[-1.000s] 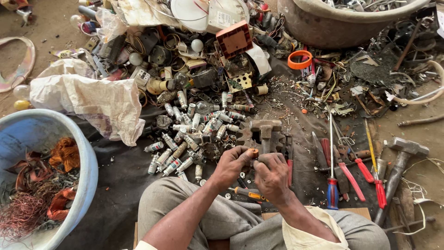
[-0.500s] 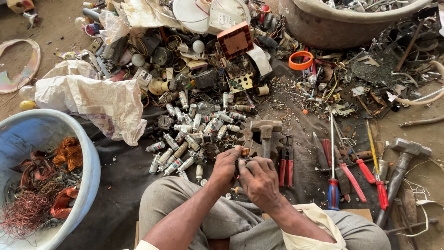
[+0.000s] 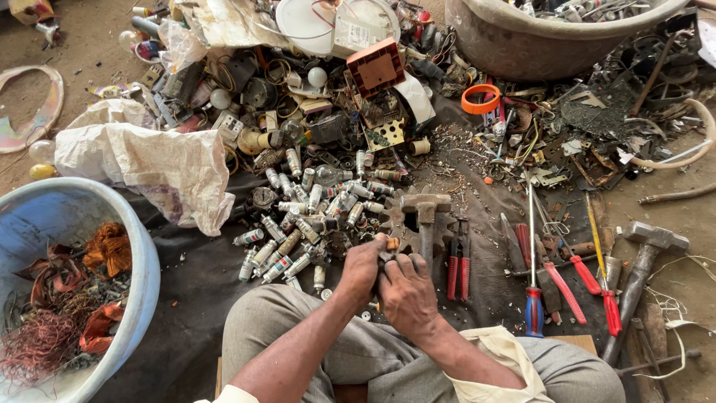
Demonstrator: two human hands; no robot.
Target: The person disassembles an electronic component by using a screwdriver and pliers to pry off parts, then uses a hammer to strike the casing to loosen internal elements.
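Note:
My left hand (image 3: 363,269) and my right hand (image 3: 406,294) are pressed together over my knees, both gripping one small part (image 3: 391,245) with a brownish tip that shows just above the fingers; what it is I cannot tell. Right in front of the hands lies a toothed metal gear (image 3: 401,221) with a hammer (image 3: 425,216) resting on it. A heap of several small cylindrical fuses (image 3: 313,209) spreads out just left of the hands.
A blue tub (image 3: 145,269) at the left holds copper wire and scrap. A white sack (image 3: 149,164) lies behind it. Red-handled pliers (image 3: 457,265), screwdrivers (image 3: 532,298) and another hammer (image 3: 638,272) lie at the right. Electronic scrap and a large grey basin (image 3: 522,45) fill the back.
Both hands have stayed together on the small part, shifting slightly and turning it. The view has drifted a little; the things on the ground have not moved.

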